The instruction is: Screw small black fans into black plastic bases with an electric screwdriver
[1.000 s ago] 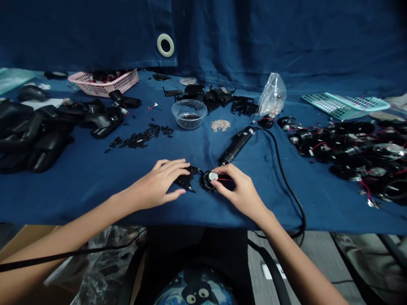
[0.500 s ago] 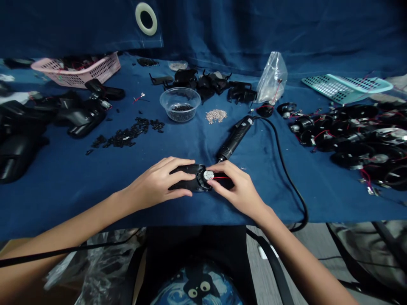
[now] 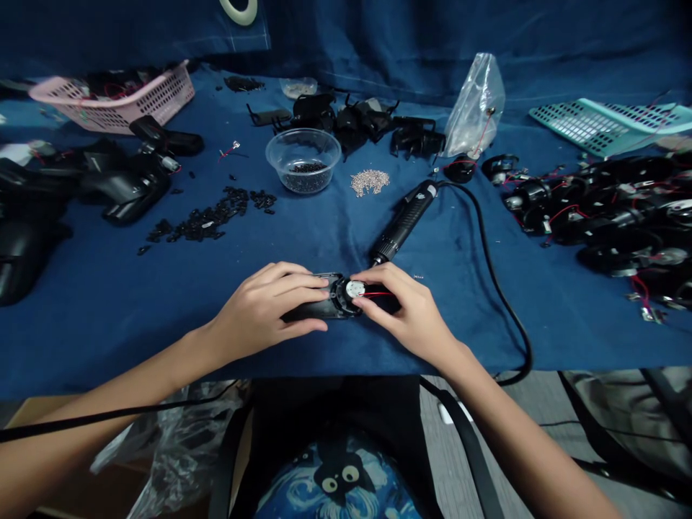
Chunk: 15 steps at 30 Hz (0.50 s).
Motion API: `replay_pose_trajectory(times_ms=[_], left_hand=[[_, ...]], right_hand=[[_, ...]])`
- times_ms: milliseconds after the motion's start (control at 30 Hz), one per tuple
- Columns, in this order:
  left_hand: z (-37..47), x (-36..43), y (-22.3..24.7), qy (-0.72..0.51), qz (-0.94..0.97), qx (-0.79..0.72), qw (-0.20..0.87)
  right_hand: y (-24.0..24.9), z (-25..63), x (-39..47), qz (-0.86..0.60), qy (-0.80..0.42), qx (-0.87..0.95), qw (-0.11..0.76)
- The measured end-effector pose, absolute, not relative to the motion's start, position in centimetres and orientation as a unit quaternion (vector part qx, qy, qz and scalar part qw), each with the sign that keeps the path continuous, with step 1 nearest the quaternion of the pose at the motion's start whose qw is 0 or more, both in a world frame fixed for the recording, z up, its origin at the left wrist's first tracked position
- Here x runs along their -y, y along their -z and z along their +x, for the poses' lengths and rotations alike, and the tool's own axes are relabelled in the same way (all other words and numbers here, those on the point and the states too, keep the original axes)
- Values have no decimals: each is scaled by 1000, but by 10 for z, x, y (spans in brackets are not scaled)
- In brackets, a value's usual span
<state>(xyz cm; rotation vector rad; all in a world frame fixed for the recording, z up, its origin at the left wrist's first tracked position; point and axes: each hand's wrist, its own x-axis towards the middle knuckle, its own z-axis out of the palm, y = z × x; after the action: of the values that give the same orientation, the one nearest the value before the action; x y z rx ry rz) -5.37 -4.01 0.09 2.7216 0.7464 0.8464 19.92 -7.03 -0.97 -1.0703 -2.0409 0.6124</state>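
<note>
A black plastic housing (image 3: 316, 308) lies on the blue cloth near the front edge. My left hand (image 3: 273, 299) grips it from the left, fingers over its top and thumb along the near side. At its right end sits a small round motor (image 3: 355, 289) with a whitish face and red wire. The thumb and forefinger of my right hand (image 3: 408, 306) pinch this motor from both sides. Just beyond my right hand rests a black electric screwdriver (image 3: 403, 222), its tip close to my fingers. Part of the housing is hidden under my hands.
Behind are a clear bowl (image 3: 303, 162) of tiny black parts, a pile of small screws (image 3: 370, 182) and scattered black pieces (image 3: 205, 216). Black housings (image 3: 124, 180) lie left, wired motor parts (image 3: 589, 209) right. The screwdriver's cable (image 3: 494, 277) curves toward the front edge.
The view has shifted slightly, so objects at the back appear higher. Both hands keep nearly the same hold on the housing and motor.
</note>
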Motion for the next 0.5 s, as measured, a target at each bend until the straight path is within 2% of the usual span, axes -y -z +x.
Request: replay_pose_trajectory(times_ms=[500], left_hand=[[-47,43,-3,-265,926,-258,80]], right_hand=[[10,200,70,-417,-237,795,371]])
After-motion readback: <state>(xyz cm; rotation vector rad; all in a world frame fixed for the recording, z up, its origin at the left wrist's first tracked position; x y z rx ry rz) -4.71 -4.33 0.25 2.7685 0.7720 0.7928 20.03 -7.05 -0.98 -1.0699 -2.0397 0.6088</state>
